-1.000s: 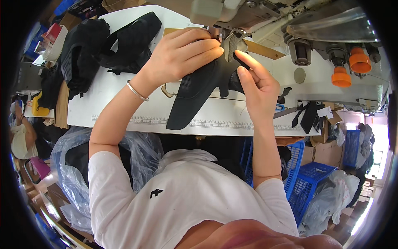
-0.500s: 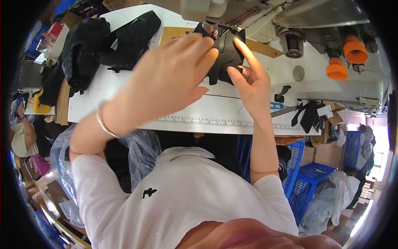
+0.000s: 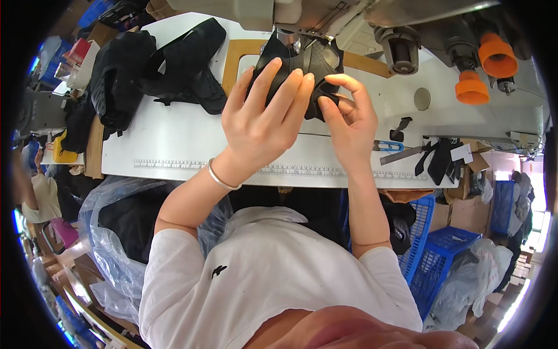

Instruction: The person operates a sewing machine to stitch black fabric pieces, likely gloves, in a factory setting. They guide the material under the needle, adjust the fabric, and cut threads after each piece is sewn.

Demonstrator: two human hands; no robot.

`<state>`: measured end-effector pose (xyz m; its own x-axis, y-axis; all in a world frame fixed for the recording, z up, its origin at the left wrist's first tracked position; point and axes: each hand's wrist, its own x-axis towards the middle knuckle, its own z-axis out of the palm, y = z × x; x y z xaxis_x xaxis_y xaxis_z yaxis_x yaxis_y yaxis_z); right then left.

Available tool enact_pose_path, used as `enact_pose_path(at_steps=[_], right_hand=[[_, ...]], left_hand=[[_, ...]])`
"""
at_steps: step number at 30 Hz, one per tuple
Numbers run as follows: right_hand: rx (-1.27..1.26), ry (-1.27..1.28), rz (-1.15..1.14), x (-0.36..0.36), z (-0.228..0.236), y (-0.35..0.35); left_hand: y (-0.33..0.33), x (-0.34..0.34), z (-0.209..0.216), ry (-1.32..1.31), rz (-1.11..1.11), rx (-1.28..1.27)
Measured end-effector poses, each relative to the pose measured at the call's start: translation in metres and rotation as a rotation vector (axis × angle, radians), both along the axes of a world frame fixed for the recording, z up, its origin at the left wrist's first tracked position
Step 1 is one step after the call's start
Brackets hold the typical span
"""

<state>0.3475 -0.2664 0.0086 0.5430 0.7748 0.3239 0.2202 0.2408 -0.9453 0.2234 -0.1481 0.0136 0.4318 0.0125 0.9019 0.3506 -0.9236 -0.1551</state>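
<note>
Beneath the sewing machine [image 3: 290, 14] lies a black mesh fabric piece [image 3: 280, 55], with a strip running across it. My left hand [image 3: 261, 113] rests on its left part, fingers outstretched and spread, a bangle on the wrist. At the piece's right edge, my right hand [image 3: 353, 116] has curled fingers and thumb closed on a fold of the black fabric. The piece's near left part is hidden under my left hand, and the needle tip is hard to make out.
Black strapped fabric pieces [image 3: 186, 70] lie on the table's left. A printed ruler [image 3: 302, 170] runs along its front edge. Blue-handled cutter [image 3: 388, 146], scissors-like metal blade [image 3: 401, 155] and black straps [image 3: 442, 160] lie right. Orange cups [image 3: 472, 87] hang from the machine. Blue crates [image 3: 442, 256] stand below.
My left hand, blurred in motion before, has come right and settled flat on the fabric. My right hand stays at the right edge, its index finger now more bent.
</note>
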Motion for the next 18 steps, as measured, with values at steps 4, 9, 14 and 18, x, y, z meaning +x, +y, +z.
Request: enact_pose_path(at_steps=[4, 9, 14, 18], right_hand=[[0.008, -0.005, -0.023, -0.0016, -0.0022, 0.0001], [0.019, 0.006, -0.015, -0.0008, -0.0054, 0.0017], [0.015, 0.021, -0.002, -0.0014, -0.0042, 0.0014], [0.032, -0.003, -0.018, -0.0021, -0.0028, 0.0025]], left_hand=[[-0.0016, -0.0001, -0.0008, -0.006, 0.028, 0.013], [-0.0056, -0.0036, 0.0032, 0.043, 0.075, -0.005], [-0.0061, -0.0039, 0.0027, 0.04, 0.082, -0.014], [-0.0049, -0.0026, -0.0006, 0.003, 0.068, -0.024]])
